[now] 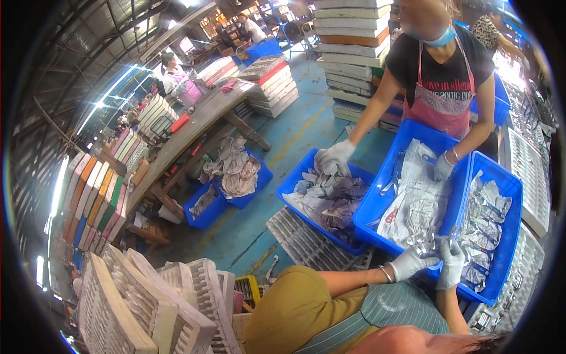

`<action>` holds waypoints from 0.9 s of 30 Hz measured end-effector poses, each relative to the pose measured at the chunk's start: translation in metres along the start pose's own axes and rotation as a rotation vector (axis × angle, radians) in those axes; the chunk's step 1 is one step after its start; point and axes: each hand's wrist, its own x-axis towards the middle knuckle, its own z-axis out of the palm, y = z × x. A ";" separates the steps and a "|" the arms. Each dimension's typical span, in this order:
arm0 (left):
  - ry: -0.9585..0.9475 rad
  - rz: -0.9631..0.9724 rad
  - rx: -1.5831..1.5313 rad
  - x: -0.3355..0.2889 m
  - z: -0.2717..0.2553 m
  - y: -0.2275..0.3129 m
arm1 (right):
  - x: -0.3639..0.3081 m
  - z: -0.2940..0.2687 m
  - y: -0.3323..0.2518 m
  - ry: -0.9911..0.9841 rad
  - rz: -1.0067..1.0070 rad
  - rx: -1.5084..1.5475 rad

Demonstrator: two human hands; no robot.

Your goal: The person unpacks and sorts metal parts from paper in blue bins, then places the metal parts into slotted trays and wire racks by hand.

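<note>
My left hand [414,264], in a white glove, reaches to the near edge of the middle blue bin [367,231]. Its fingers close on a small shiny metal piece [425,246], whose exact kind I cannot make out. Beside it my right hand [451,263], also gloved, is upright with its fingers pinched together at the same piece. Below both hands the bin holds a large sheet of crumpled printed paper [415,194]. A blue bin [512,236] on the right contains crumpled paper with thin metal pieces among it.
Across the bins a co-worker's gloved hand [334,159] grips crumpled paper over the left blue bin [284,187]; their other hand [443,167] rests in the middle bin. Stacked moulded trays [141,301] stand lower left. A long wooden table [194,127] lies beyond.
</note>
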 end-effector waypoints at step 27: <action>-0.299 -0.019 0.047 0.022 -0.019 0.032 | -0.001 0.006 -0.045 -0.175 0.069 -0.224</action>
